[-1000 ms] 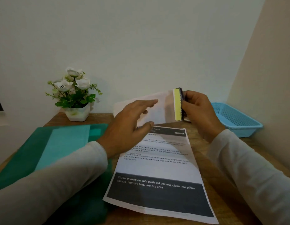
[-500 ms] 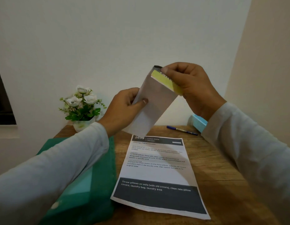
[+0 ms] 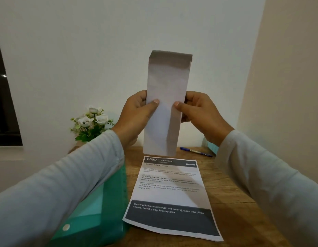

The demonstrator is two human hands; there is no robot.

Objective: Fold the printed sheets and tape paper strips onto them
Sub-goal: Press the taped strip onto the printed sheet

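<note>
- The folded sheet (image 3: 166, 81) stood upright in the air over the far end of the table (image 3: 234, 209). Its blank side faced the camera, and a grey band crossed its top end.
- The left hand (image 3: 135, 115) pinched the sheet's left edge about halfway up, with the thumb flat on the front and the fingers curled behind.
- The right hand (image 3: 202, 114) pinched the right edge the same way (its fingers were mostly hidden behind the paper).
- The sheet's lower end hung free, clear of the table.
- A flat sheet (image 3: 169, 195) lay print-up on the table below, headed "2659 LIVING ROOM", with a dark band at its near end.
- From the flat sheet, a green folder (image 3: 94, 216) lay at 8 o'clock, just beside its near-left corner.
- A blue pen (image 3: 195, 152) lay on the table at 1 o'clock, apart from both sheets.
- White flowers (image 3: 91, 123) stood at 11 o'clock by the wall (image 3: 101, 50).
- A pale teal thing (image 3: 211, 147) showed at 2 o'clock behind the right sleeve (image 3: 265, 177), too hidden to tell what it was.
</note>
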